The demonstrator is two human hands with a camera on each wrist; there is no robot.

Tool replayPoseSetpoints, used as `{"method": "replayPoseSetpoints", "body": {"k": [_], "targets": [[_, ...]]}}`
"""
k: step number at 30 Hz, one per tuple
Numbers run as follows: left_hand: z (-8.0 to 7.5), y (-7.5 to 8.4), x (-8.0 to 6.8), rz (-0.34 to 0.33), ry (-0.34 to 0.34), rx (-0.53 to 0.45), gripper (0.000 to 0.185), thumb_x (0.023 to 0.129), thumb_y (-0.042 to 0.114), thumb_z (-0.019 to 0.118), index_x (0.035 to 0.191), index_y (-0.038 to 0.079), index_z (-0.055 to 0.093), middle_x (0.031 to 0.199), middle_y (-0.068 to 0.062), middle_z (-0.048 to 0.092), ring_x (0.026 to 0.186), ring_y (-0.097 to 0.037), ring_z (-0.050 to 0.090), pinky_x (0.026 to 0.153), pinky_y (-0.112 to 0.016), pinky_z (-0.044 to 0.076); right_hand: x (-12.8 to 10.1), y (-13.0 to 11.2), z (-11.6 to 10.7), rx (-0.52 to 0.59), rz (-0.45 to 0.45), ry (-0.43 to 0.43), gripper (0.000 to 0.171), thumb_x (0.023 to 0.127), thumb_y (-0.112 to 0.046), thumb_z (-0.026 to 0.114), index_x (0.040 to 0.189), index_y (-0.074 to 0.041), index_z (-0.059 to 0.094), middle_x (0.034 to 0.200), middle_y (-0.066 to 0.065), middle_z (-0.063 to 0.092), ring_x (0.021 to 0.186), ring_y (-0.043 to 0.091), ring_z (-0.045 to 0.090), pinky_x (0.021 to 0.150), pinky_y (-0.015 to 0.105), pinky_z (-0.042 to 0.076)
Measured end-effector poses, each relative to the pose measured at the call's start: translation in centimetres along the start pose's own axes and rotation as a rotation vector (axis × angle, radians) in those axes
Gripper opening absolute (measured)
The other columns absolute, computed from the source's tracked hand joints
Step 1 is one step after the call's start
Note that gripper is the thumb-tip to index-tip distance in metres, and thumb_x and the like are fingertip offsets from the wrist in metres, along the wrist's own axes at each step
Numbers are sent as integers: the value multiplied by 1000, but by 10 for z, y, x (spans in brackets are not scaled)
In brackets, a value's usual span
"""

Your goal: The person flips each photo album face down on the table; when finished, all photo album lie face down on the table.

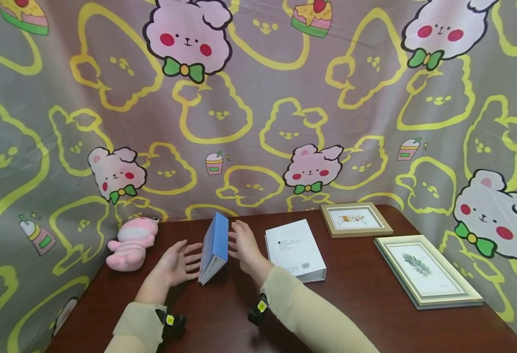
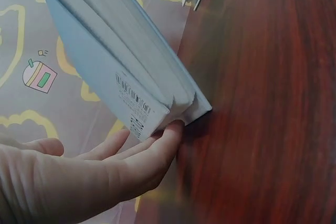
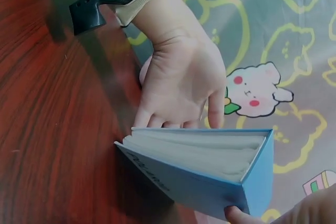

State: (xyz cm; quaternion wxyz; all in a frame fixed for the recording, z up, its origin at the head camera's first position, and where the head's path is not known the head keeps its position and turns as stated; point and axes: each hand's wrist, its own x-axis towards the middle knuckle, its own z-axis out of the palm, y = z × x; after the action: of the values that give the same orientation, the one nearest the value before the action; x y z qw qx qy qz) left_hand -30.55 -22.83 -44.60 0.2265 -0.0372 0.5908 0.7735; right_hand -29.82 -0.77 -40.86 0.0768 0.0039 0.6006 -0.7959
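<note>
Centre of the head view: blue book (image 1: 214,246) stands tilted on table (image 1: 364,304); left hand (image 1: 176,262) and right hand (image 1: 243,245) flank it, fingers straight, touching, not gripping; unsteady yet.

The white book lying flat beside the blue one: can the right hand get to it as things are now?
Probably yes. The white book lies just right of the right hand, nothing between them, though its fingers now touch the blue book.

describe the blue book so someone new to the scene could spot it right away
On the dark red table, look near the middle, between the person's left hand and right hand. The blue book stands tilted on its edge there, unlike the white book lying flat beside it.
</note>
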Motion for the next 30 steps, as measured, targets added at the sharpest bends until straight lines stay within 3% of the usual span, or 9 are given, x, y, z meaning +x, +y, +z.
{"method": "replayPoseSetpoints", "body": {"k": [7, 17, 24, 30], "targets": [[-5, 0, 1, -6, -5, -15, 67, 110, 44, 15, 163, 3, 11, 160, -31, 20, 137, -42, 32, 101, -53, 38, 1, 5, -10, 105, 50, 9, 64, 109, -37, 40, 159, -1, 22, 144, 30, 51, 129, 45, 53, 105, 56, 44], [-11, 0, 0, -10, 32, -20, 68, 110, 47, 19, 163, 4, 16, 159, -32, 23, 137, -43, 32, 99, -53, 41, 1, 13, -16, 164, 103, 14, 68, 109, -37, 38, 161, -2, 12, 146, 34, 47, 132, 48, 49, 105, 60, 41], [-14, 0, -6, -6, 15, -14, 69, 110, 47, 17, 163, 4, 9, 162, -34, 14, 142, -45, 23, 104, -55, 38, 3, 21, -20, 167, 124, 13, 68, 108, -41, 37, 161, -3, 20, 147, 34, 45, 134, 49, 46, 105, 61, 41], [-15, 3, -6, -4, 26, -17, 69, 110, 48, 17, 163, 5, 10, 162, -35, 14, 144, -47, 22, 103, -55, 38, 5, 29, -23, 181, 153, 18, 68, 108, -42, 37, 160, -1, 21, 148, 37, 41, 137, 51, 42, 107, 64, 38]]}}
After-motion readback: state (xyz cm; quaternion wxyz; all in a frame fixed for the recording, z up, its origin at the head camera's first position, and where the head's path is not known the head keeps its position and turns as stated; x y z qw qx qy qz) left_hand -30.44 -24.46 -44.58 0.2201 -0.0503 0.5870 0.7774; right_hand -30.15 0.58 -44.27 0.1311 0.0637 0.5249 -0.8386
